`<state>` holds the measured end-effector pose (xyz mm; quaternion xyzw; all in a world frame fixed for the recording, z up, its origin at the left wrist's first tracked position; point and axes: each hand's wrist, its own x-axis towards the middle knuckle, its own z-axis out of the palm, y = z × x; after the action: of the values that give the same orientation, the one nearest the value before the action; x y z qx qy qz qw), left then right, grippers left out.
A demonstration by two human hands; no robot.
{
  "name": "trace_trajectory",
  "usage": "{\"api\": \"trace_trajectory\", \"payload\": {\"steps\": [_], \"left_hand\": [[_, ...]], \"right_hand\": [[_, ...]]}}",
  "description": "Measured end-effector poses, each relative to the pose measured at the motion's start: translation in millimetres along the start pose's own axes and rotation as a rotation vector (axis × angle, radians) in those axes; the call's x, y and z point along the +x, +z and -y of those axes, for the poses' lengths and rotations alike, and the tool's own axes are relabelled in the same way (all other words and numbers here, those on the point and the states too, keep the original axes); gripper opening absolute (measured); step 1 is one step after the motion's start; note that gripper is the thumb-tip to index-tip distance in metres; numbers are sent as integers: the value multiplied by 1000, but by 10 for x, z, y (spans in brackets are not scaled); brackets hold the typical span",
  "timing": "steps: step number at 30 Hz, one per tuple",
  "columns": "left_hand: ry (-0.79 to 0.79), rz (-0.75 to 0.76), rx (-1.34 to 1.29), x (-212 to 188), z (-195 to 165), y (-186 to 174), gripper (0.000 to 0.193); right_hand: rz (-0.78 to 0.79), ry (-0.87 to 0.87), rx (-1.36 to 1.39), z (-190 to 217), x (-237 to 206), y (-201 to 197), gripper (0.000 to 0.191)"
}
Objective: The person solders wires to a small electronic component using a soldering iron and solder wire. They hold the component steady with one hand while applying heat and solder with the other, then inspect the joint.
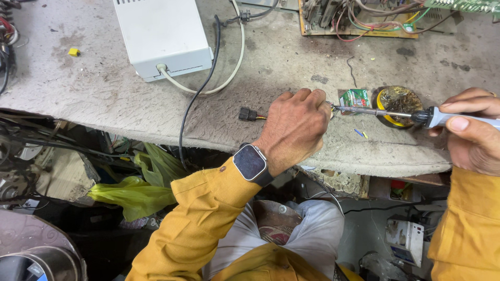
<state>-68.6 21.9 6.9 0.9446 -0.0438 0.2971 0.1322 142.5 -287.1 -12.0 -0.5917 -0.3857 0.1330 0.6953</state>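
My left hand (296,125) rests fisted on the worn grey workbench (104,88), closed on thin wires; their black connector (248,114) sticks out to the left of the fist. My right hand (471,130) grips a soldering iron (406,114) with a white and blue handle. Its metal tip reaches the wire ends at my left fingertips. Just behind the tip lie a small green circuit piece (355,98) and a round yellow-rimmed tin of flux (399,104). A smartwatch sits on my left wrist, and both sleeves are mustard yellow.
A white box (162,34) with grey and black cables stands at the back left. An open circuit board with coloured wires (359,18) lies at the back right. Below the bench edge are a green plastic bag (136,192), clutter and a small white device (406,239).
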Motion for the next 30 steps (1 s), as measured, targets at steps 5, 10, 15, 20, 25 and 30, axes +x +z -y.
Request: {"api": "trace_trajectory", "payload": {"steps": [5,10,15,20,25,30], "left_hand": [[0,-7,25,-2,-3,10,12],[4,24,40,0,-11,5,12],[11,-19,65,0,-40,11,14],[-30,-35,20,-4,-57,13,15],[-53,-52,25,1,-81,14,16],[-53,-54,16,-8,-85,7,17]], "right_hand": [[4,-3,-45,-14,3,-22,11],[1,3,13,-53,1,-46,9],[8,0,11,-57,-7,-54,11],[11,-3,0,-47,2,-54,11],[10,3,-28,-65,-14,-94,12],[16,13,-15,-119,21,-193,10]]}}
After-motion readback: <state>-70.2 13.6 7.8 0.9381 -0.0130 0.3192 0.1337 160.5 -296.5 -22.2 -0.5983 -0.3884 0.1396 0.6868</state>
